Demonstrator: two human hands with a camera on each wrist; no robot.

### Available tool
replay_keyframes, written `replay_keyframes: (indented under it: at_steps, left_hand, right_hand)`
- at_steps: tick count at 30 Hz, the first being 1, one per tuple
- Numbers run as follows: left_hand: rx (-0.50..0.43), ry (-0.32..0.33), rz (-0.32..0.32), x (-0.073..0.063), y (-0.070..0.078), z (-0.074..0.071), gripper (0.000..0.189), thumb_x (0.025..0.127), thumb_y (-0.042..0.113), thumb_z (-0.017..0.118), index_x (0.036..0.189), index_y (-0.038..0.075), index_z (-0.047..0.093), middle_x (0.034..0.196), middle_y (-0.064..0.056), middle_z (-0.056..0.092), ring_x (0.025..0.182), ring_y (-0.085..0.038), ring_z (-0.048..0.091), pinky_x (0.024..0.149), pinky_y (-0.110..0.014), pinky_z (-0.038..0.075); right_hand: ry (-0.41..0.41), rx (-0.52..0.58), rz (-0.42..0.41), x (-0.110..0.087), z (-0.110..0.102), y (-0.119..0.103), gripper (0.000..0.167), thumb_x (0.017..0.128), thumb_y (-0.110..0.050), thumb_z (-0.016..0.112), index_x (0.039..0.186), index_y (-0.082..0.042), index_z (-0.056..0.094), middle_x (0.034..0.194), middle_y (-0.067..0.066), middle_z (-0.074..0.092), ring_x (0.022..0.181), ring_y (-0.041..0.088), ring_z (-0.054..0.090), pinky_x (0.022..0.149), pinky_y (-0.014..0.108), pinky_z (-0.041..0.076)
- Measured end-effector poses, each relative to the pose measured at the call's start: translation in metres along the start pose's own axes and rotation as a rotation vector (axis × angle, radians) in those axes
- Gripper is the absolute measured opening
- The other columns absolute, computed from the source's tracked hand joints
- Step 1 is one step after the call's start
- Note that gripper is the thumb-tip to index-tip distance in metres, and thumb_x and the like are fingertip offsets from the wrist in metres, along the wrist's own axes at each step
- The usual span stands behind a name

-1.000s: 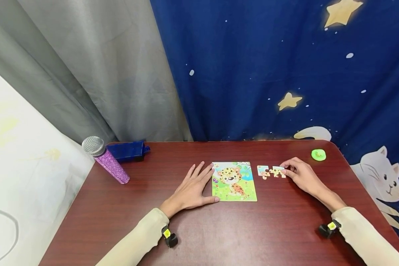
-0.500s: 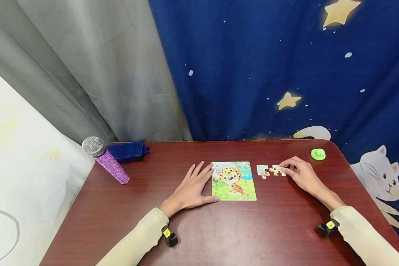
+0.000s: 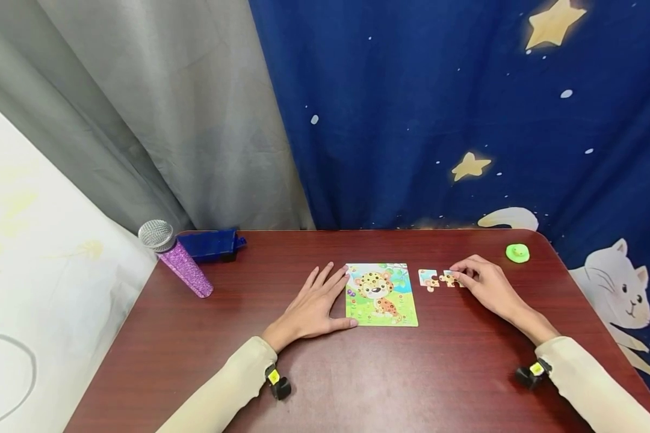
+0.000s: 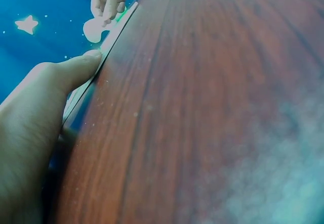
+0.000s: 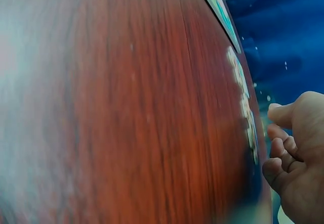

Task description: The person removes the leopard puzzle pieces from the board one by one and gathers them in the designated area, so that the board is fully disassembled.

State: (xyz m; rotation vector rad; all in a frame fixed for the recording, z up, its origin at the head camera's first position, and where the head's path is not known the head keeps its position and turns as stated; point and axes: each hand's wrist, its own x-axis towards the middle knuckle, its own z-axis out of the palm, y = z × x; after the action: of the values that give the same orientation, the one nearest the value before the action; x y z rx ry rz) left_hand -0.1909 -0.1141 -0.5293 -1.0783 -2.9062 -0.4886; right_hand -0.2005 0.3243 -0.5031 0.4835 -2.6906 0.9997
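Observation:
My left hand [image 3: 314,310] lies spread at the left edge of a square leopard picture puzzle [image 3: 381,297]. Its fingertips touch the upper left corner and its thumb the lower left one. To the right of that picture lie two puzzle pieces, a left piece [image 3: 428,278] and a spotted piece [image 3: 447,278], flat and close together. My right hand [image 3: 487,285] is over the spotted piece, its fingers bent downward and covering part of it. In the right wrist view the thumb [image 5: 281,114] and fingers of my right hand stand apart from the pieces, with nothing seen between them.
A purple glitter microphone [image 3: 184,267] stands at the table's left, beside a dark blue box-like object [image 3: 208,245]. A small green item [image 3: 517,253] lies at the back right. Curtains [image 3: 411,120] hang behind the table's far edge.
My right hand has shifted slightly left and covers more of the spotted puzzle piece. My left hand and the leopard puzzle have stayed in place.

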Motion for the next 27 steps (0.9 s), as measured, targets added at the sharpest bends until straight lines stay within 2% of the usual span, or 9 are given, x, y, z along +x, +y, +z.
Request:
replay_keyframes:
  at_steps: [9,13,19,24,27]
  left_hand:
    - [-0.004,0.000,-0.001,0.000,-0.001,0.002,0.110,0.096,0.081,0.061,0.174,0.009,0.033,0.184,-0.003,0.021,0.171,-0.034,0.008,0.136,-0.057,0.002]
    - [0.008,0.013,0.006,0.000,-0.001,0.002,0.109,0.096,0.080,0.062,0.174,0.009,0.034,0.183,-0.004,0.023,0.171,-0.035,0.011,0.136,-0.058,0.005]
    - [0.018,0.014,0.002,0.000,0.000,0.000,0.109,0.096,0.080,0.062,0.173,0.008,0.035,0.183,-0.005,0.024,0.170,-0.036,0.012,0.136,-0.059,0.006]
    - [0.013,0.018,0.008,0.000,0.000,0.001,0.109,0.097,0.080,0.061,0.173,0.007,0.035,0.183,-0.006,0.025,0.170,-0.037,0.014,0.136,-0.059,0.007]
    - [0.009,0.021,0.011,0.000,-0.001,0.001,0.109,0.096,0.081,0.061,0.173,0.007,0.036,0.183,-0.006,0.025,0.170,-0.037,0.013,0.136,-0.059,0.007]
  right_hand:
    - [-0.068,0.031,-0.015,0.006,0.014,-0.019,0.012,0.100,-0.005,0.082,0.110,-0.010,0.083,0.097,-0.003,0.070,0.080,0.011,0.056,0.069,0.021,0.045]
    - [-0.114,0.047,-0.015,0.010,0.021,-0.030,0.011,0.100,-0.009,0.083,0.111,-0.010,0.083,0.097,-0.003,0.068,0.082,0.012,0.056,0.070,0.024,0.046]
    - [-0.187,0.083,-0.003,0.017,0.031,-0.042,0.016,0.101,-0.011,0.081,0.117,-0.010,0.082,0.107,-0.001,0.070,0.088,0.014,0.059,0.073,0.025,0.049]
    - [-0.208,0.095,-0.032,0.021,0.037,-0.047,0.018,0.102,-0.011,0.081,0.119,-0.011,0.082,0.110,0.002,0.071,0.092,0.013,0.061,0.076,0.026,0.050]
    - [-0.219,0.102,-0.032,0.024,0.040,-0.050,0.020,0.102,-0.013,0.081,0.121,-0.011,0.082,0.110,0.002,0.071,0.093,0.013,0.061,0.077,0.032,0.050]
